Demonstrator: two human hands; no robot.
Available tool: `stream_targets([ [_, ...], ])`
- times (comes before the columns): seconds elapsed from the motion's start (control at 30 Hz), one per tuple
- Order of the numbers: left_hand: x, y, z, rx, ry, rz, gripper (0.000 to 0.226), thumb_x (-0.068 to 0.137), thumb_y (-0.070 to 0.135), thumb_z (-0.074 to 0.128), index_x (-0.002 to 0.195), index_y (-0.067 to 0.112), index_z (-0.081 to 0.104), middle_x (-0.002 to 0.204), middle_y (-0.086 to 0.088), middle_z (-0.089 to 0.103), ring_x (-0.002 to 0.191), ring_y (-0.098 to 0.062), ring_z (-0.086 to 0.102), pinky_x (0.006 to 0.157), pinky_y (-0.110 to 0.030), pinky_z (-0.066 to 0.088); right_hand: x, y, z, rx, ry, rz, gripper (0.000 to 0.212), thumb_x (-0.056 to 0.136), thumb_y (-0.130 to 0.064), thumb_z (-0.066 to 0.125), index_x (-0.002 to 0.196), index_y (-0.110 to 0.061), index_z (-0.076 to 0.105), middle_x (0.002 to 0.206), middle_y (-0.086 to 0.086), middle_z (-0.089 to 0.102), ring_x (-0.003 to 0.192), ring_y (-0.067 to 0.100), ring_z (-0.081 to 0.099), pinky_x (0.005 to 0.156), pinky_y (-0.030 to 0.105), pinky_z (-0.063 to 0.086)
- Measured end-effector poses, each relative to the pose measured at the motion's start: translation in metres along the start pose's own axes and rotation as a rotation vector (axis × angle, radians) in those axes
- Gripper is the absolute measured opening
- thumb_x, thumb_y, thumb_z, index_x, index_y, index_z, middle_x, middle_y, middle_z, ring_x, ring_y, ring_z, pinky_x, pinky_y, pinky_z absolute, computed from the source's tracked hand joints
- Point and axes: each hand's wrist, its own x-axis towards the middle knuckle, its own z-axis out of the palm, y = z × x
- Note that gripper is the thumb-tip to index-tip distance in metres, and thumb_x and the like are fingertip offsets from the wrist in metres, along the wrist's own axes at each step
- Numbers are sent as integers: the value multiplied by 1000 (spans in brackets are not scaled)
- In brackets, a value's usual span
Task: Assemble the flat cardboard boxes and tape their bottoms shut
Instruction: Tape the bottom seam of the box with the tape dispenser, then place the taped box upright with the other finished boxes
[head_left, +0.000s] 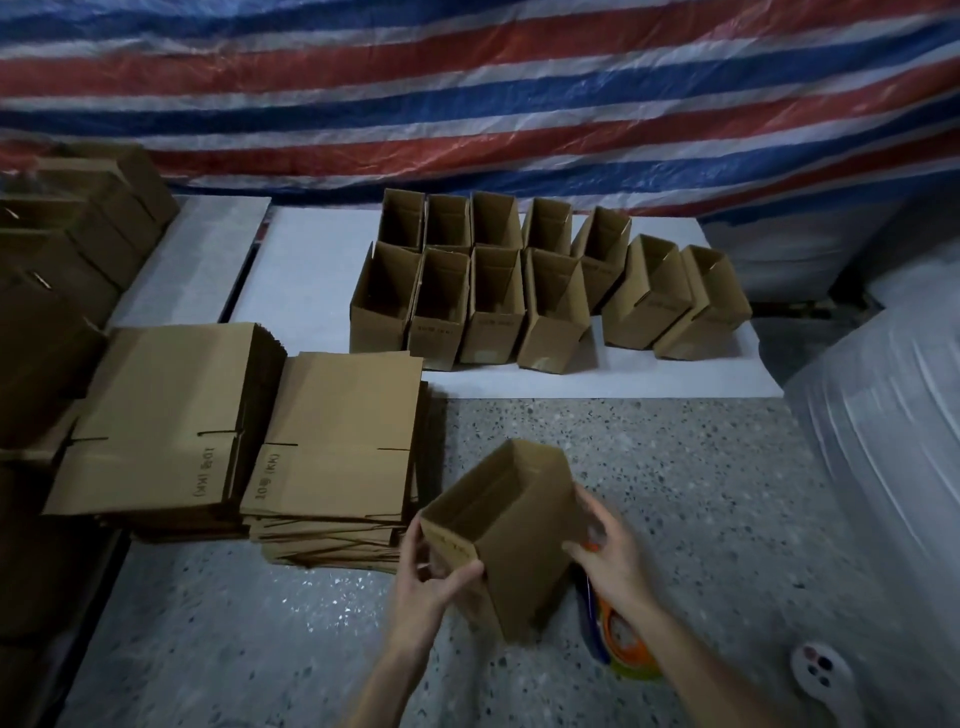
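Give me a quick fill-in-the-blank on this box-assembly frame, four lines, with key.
1. The box gripped by the left hand and right hand is made of ____.
2. The stacks left of it hold unopened boxes lying ____.
3. The assembled boxes stand on a sheet coloured ____.
4. The tarp behind is striped red, white and ____.
Missing words: cardboard; flat; white; blue.

dim light | dark left edge | hands blurred | wide-angle edge bending
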Motion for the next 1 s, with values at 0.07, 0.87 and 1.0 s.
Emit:
stream_targets([
  [0.07, 0, -5, 7, 139, -2, 124, 109, 51, 36, 99, 144, 36, 44, 134, 6, 53, 119, -12, 54, 87, -23, 52, 7, -4, 11, -60, 30, -10, 70, 90, -15, 73, 138, -56, 45, 137, -11, 45, 128, 10, 45, 111, 34, 39],
  [0.87, 135, 21, 230, 242, -310, 10, 41, 104, 18, 52, 142, 13, 37, 148, -5, 41, 139, -23, 41, 117, -43, 36, 118, 10, -50, 288, 526, 215, 51, 105, -16, 43, 153, -31, 34, 156, 5, 40, 139, 26, 42, 113, 47, 39],
  [1.0, 149, 25, 238, 209, -337, 10, 37, 103, 17, 53, 137, 16, 39, 140, 2, 39, 136, -14, 37, 104, -25, 43, 137, 14, -62, 124, 472, 192, 49, 107, -29, 38, 154, -36, 27, 158, 3, 35, 139, 25, 41, 108, 44, 41],
])
